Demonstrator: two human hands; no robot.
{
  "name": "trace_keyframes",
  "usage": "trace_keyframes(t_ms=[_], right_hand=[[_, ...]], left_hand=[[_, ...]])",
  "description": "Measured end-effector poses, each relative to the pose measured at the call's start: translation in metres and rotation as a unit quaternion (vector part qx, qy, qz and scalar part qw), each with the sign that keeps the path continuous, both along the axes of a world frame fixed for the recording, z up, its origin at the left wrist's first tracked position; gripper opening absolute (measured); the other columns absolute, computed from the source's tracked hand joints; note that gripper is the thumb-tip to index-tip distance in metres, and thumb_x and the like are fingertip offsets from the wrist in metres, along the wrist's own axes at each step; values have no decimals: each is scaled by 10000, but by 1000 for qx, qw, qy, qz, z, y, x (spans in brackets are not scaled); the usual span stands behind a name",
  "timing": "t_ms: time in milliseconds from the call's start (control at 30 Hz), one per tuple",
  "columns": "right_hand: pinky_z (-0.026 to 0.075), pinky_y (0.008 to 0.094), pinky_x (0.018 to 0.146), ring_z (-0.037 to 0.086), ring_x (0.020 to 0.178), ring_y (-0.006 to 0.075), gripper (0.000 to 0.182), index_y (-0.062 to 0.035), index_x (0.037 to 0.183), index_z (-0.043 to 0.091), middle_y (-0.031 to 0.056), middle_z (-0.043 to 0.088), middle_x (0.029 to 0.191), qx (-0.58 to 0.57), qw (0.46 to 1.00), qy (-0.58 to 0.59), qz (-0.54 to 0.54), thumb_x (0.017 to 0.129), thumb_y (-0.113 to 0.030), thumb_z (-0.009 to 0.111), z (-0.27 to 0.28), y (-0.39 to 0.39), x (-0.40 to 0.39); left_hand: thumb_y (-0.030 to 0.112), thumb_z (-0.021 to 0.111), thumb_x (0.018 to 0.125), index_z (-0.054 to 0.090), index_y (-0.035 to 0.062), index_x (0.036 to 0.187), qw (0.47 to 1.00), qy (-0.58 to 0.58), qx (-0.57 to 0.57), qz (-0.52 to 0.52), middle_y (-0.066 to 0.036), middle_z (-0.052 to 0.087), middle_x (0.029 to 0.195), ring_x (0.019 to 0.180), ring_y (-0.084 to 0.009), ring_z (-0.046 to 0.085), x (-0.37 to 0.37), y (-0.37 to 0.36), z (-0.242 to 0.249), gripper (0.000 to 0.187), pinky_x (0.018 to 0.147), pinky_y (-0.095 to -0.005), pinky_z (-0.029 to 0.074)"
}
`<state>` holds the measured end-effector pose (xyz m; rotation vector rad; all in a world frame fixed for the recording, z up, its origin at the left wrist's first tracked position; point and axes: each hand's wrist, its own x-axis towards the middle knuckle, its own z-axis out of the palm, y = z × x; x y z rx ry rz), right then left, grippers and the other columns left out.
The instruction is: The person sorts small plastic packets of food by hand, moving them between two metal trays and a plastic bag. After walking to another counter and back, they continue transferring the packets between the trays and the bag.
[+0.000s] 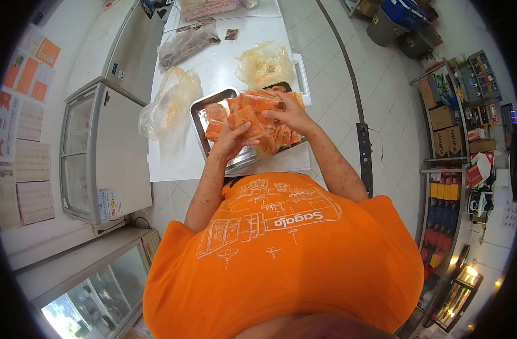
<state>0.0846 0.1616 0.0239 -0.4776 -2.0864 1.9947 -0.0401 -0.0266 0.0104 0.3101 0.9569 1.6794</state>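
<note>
My left hand (230, 141) is closed around a flat clear packet of orange food (248, 123), holding it above a metal tray (197, 120). Close by on the right, my right hand (293, 114) grips an orange food packet (259, 100) by its edge. More orange packets (215, 120) lie in the left part of the tray. A heap of similar packets (284, 134) sits under and beside my right hand, partly hidden by it. What exactly the packets contain cannot be made out.
Crumpled clear plastic bags (171, 104) (265, 64) lie left and right of the tray on the white table (227, 62). Farther back are a bag of dark contents (189, 44) and a small dark packet (231, 34). A chest-high fridge (108, 152) stands left; shelves (439, 164) stand right.
</note>
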Motion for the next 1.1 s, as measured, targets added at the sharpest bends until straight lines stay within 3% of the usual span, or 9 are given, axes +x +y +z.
trace_keyframes(t_ms=[167, 267, 300, 400, 500, 567, 700, 867, 1100], right_hand=[[547, 261, 591, 638, 909, 160, 565, -120, 1367, 383, 98, 588, 1120, -140, 971, -8, -192, 881, -135, 670, 5, 20, 26], [565, 304, 618, 645, 919, 196, 580, -152, 1385, 356, 113, 572, 1170, -163, 937, 47, -306, 891, -126, 658, 3, 39, 52], [576, 320, 641, 648, 937, 205, 576, -159, 1388, 355, 110, 568, 1186, -174, 938, 59, -295, 895, -134, 654, 7, 42, 60], [595, 357, 711, 643, 998, 225, 565, -173, 1394, 354, 109, 543, 1239, -197, 940, 88, -265, 909, -147, 642, 19, 42, 77], [584, 354, 746, 617, 1050, 233, 587, -168, 1399, 337, 124, 514, 1263, -183, 953, 91, -224, 904, -134, 649, 11, 31, 76], [578, 325, 716, 608, 1058, 242, 647, -152, 1406, 305, 140, 517, 1227, -146, 968, 98, -178, 880, -118, 681, -4, 25, 66], [554, 312, 705, 624, 1010, 208, 666, -36, 1281, 403, 150, 546, 1105, 22, 918, 133, -374, 757, -96, 808, 9, -11, 39], [557, 291, 725, 623, 979, 191, 535, -8, 1185, 445, 123, 569, 1035, 77, 934, 107, -332, 776, -66, 785, 3, -18, 18], [497, 313, 811, 618, 923, 190, 310, 40, 1041, 568, 116, 621, 1042, 307, 912, 137, -234, 820, -103, 731, -1, -26, -11]], left_hand=[[129, 656, 898, 368, 61, 1377, 984, 156, -56, -60, -105, 576, 1229, 1031, -230, 642, -2, 34, -13, 563, 702, -320, 610], [165, 668, 895, 383, 31, 1371, 946, 298, -78, -97, -138, 566, 1244, 1083, -256, 614, 10, 55, -43, 571, 820, -351, 569], [262, 648, 915, 365, -2, 1382, 844, 527, -95, -39, -178, 545, 1265, 1174, -287, 551, 18, 64, -50, 606, 957, -386, 479], [347, 610, 933, 348, 0, 1399, 811, 573, -111, 37, -197, 513, 1300, 1233, -307, 493, 28, 82, -53, 637, 1018, -391, 413], [393, 492, 984, 349, 117, 1434, 986, 154, 55, -30, -115, 484, 1358, 1214, -269, 512, 49, 91, 1, 547, 987, -441, 446], [407, 408, 1014, 319, 179, 1456, 992, -61, 78, -80, -68, 467, 1376, 1223, -246, 509, 48, 99, -2, 505, 953, -494, 470], [415, 401, 1017, 312, 154, 1448, 995, -49, 84, 28, -91, 469, 1359, 1228, -268, 506, 60, 93, 4, 511, 921, -474, 503], [359, 449, 1015, 315, 127, 1421, 979, 115, 103, 133, -123, 486, 1321, 1190, -277, 541, 63, 79, 10, 487, 870, -418, 541], [321, 448, 1019, 312, 159, 1408, 983, 3, 59, 172, -128, 512, 1298, 1125, -257, 584, 46, 63, -6, 443, 827, -410, 549]])
